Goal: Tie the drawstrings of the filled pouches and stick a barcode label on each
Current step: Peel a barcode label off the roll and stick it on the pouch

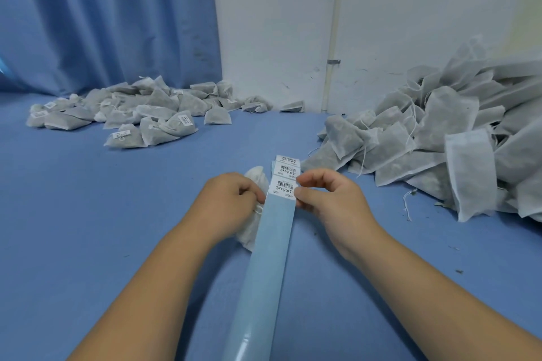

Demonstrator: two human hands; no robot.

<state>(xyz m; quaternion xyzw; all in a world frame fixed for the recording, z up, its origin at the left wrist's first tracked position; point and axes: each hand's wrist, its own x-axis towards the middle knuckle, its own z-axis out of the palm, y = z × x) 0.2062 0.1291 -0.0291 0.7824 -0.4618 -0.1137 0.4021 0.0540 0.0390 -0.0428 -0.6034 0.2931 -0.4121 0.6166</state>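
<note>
**Fig.: head view, labelling station.** Centre of frame: a long pale-blue paper backing strip [269, 258] runs from the bottom edge up to mid-frame, w/ a few white barcode labels [286, 169] at its far end.

- **R hand** [325, 193], just right of centre: fingers curled, thumb & forefinger pinching the right edge of the nearest label [283, 188]. Whether that edge is lifted off the strip can't be told.
- **L hand** [231, 199], just left of centre: fingers curled round a small white non-woven drawstring pouch [249, 236]. The pouch is partly hidden behind the strip's left edge & shows both above & below the hand. A loop of white drawstring [259, 210] sits just beside the fingers.
- **Upper left:** a heap of grey filled pouches [132, 117], several bearing white labels, lies on the blue table cloth [88, 214] near the pleated blue curtain [102, 17].
- **Right side:** a larger heap of grey filled pouches w/ loose strings [440, 138] is piled against the white wall [278, 23].
- **Upper centre-right:** a pale vertical pipe [334, 23] runs down the wall.

Both forearms are bare & enter from the bottom edge
</note>
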